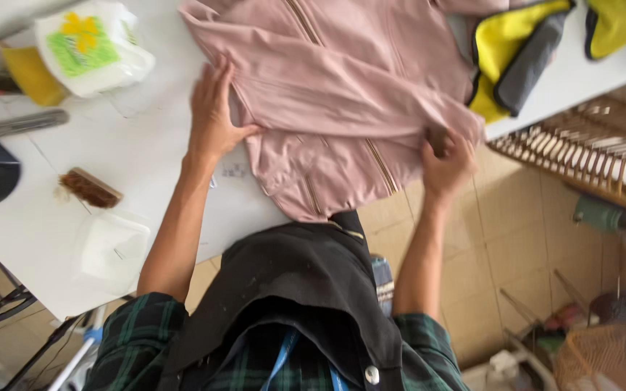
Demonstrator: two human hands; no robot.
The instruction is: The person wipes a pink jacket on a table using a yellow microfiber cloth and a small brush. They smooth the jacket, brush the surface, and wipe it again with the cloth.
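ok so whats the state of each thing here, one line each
pink jacket: flat on the table, sleeve folded across the front
left hand: pressed flat on the jacket's side
right hand: gripping the sleeve end at the table edge
yellow and grey garment: crumpled beside the jacket
brush: lying on the table
plastic bag: lying on the table

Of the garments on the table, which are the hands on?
The pink jacket: both hands touch it; the yellow-and-grey garments lie untouched beyond.
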